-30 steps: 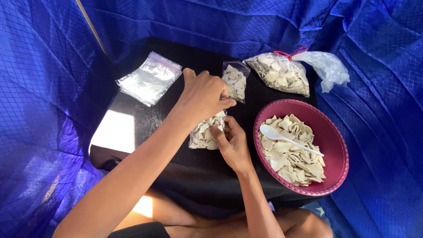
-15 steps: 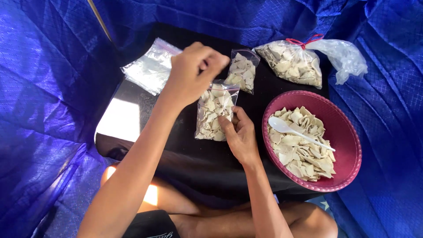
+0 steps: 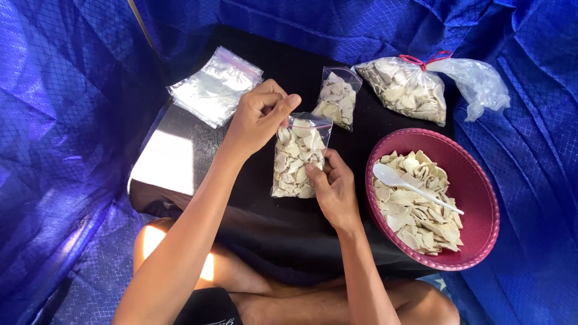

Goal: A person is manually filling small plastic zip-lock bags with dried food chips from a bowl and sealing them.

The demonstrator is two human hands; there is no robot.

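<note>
— What's in the hands?

— A small clear bag of pale chips (image 3: 295, 159), lying in the middle of the black surface (image 3: 271, 66). The left hand (image 3: 260, 117) pinches its top corner; the right hand (image 3: 334, 189) grips its lower right edge.

— And around it?

— A second filled bag (image 3: 335, 99) just behind, a stack of empty bags (image 3: 214, 87) to the left, a big tied bag (image 3: 404, 89) at the back. To the right, a red bowl (image 3: 475, 198) of chips with a white spoon (image 3: 409, 186).

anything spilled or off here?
Nothing stands out. Left hand and right hand hold a filled bag; the chips stay inside the bags and the bowl, none loose on the black table.
</note>
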